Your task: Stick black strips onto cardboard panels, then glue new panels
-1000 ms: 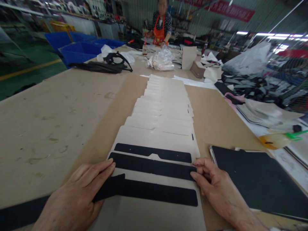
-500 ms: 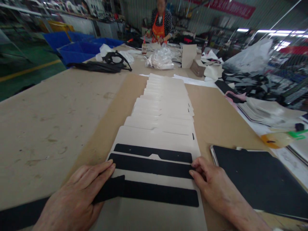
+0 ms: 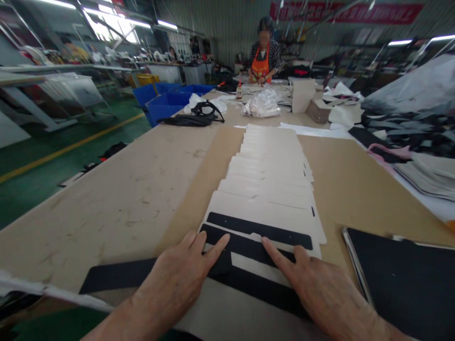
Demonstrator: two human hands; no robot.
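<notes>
Your L hand (image 3: 185, 270) & R hand (image 3: 316, 279) are both down on the mid strip (image 3: 243, 246), which lies across the pale panel (image 3: 227, 303) at the near end of the row. L fingers are spread, index well apart from the rest, tips at the strip's L end; R index reaches out along it, other fingers bent nr its R end. Neither looks to pinch anything; prob. pressing so it sits flat & straight, w/ the notched far strip (image 3: 245, 226) just beyond as a likely guide. Near strip (image 3: 265, 286) lies on your side, partly under the R hand. Loose strip (image 3: 117, 274) runs under your L hand, its R end over the near strip, so it may shift if that hand drags. Panel row (image 3: 270, 166) overlaps away to the far side, prob. so each edge stays in reach. Black stack (image 3: 408, 279) sits just R of your R forearm, tight for that elbow. Further off on the table (image 3: 142, 218): straps (image 3: 190, 120) far L, clear bag (image 3: 263, 103) & bottle (image 3: 239, 92) far middle, sheets (image 3: 432, 173) far R. Co-worker (image 3: 263, 61) is at the far end, well apart. Bins (image 3: 167, 108) stand off the far L edge.
</notes>
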